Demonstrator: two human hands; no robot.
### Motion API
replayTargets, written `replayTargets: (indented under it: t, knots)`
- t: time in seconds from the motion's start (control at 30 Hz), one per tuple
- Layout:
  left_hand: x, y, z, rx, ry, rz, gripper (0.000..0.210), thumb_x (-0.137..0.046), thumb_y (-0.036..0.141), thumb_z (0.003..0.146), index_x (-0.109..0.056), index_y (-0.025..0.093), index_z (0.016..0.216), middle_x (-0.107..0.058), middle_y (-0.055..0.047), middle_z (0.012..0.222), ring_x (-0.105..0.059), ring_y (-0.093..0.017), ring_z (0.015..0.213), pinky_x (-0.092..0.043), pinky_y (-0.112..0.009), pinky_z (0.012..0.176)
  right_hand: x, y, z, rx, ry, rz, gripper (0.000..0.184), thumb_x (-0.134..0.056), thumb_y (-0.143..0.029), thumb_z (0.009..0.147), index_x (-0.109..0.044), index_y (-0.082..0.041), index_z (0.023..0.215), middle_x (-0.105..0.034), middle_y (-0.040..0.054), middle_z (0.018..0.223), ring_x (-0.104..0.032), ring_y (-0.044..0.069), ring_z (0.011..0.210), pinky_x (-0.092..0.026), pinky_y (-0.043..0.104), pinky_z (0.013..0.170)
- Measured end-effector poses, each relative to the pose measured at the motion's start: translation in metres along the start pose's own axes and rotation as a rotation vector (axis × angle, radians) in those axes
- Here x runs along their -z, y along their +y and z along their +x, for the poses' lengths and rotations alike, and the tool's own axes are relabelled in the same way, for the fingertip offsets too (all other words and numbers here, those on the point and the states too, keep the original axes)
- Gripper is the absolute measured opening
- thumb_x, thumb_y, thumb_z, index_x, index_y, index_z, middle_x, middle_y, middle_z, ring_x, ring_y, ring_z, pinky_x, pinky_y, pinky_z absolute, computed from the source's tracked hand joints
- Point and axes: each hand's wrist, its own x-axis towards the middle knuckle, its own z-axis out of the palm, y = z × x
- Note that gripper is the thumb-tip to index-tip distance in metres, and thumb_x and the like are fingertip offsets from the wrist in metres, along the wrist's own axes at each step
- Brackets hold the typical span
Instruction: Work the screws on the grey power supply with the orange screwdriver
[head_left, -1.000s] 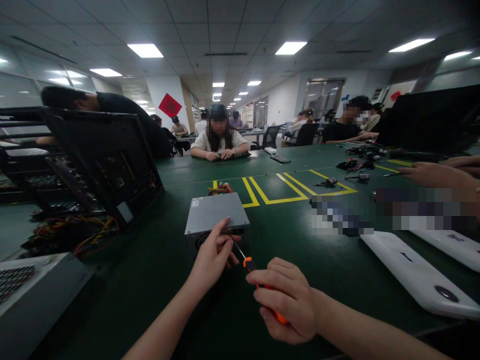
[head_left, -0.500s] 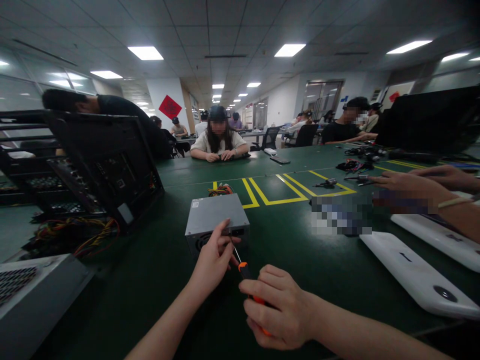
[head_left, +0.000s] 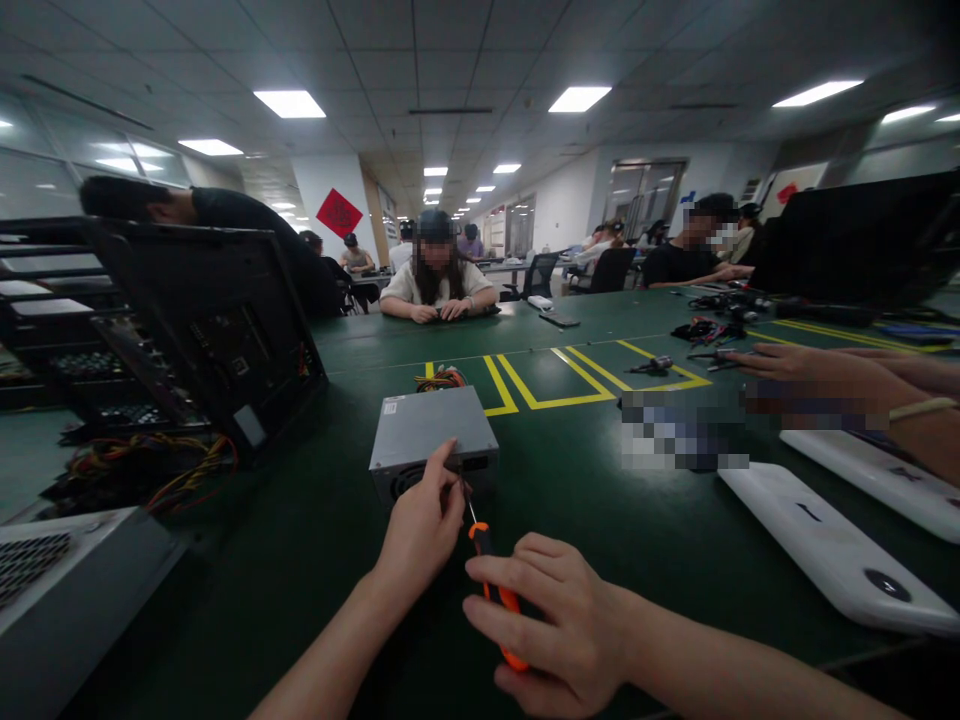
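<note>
Holding the screwdriver: the right hand (head_left: 562, 615), fingers wrapped around the orange-and-black handle of the screwdriver (head_left: 481, 542), its shaft pointing forward to the left fingers.
Left hand: this hand (head_left: 421, 520) reaches the front of the power supply, index finger laid over its top edge; whether the other fingers pinch the shaft, I cannot tell.
Power supply: a closed grey metal box, the power supply (head_left: 424, 428), sits on the green tabletop (head_left: 300, 570) ahead of both hands, with coloured cables (head_left: 448, 378) bunched behind it.
In the way: the left hand covers part of the box's front and hides the screwdriver tip.
Black computer case: the open case (head_left: 289, 300), at left, has a circuit board (head_left: 244, 345) inside; loose wires (head_left: 184, 460) spill below.
Near left corner: a metal box (head_left: 112, 545) with a perforated panel.
Right side: two white panels (head_left: 825, 540), beside a co-worker's hand (head_left: 814, 370).
Beyond: yellow tape (head_left: 574, 398) outlines.
</note>
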Motion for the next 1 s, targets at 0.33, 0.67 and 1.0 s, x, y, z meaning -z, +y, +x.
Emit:
replayTargets:
  t: [0.33,0.67,1.0]
  knots:
    - [0.007,0.009,-0.004,-0.014,0.141,-0.033,0.016,-0.041,0.029,0.083,-0.045,0.021,0.097,-0.057,0.001,0.070,-0.055,-0.014,0.060,-0.038,-0.025,0.059,0.000,0.001,-0.002,-0.063,0.063,0.041,0.028,-0.044,-0.035,0.086,-0.052,-0.009,0.094,-0.066,0.0126,0.090,-0.062,0.015,0.070,-0.046,0.025,0.055]
    - [0.010,0.005,0.000,0.021,0.154,-0.062,0.008,-0.040,0.027,0.083,-0.044,0.022,0.088,-0.058,0.002,0.070,-0.055,-0.013,0.058,-0.037,-0.023,0.057,-0.002,0.001,-0.004,-0.085,0.049,-0.027,0.010,-0.051,-0.013,0.075,-0.052,-0.013,0.085,-0.065,0.0084,0.084,-0.059,0.013,0.063,-0.042,0.026,0.052]
    - [0.009,0.002,0.002,0.181,-0.054,-0.128,0.015,-0.044,0.029,0.077,-0.055,0.019,0.074,-0.058,0.002,0.051,-0.050,-0.011,0.040,-0.032,-0.021,0.044,-0.001,0.005,-0.006,-0.076,0.088,-0.061,0.012,-0.052,-0.014,0.072,-0.053,-0.013,0.084,-0.065,0.0078,0.085,-0.056,0.012,0.059,-0.040,0.026,0.052]
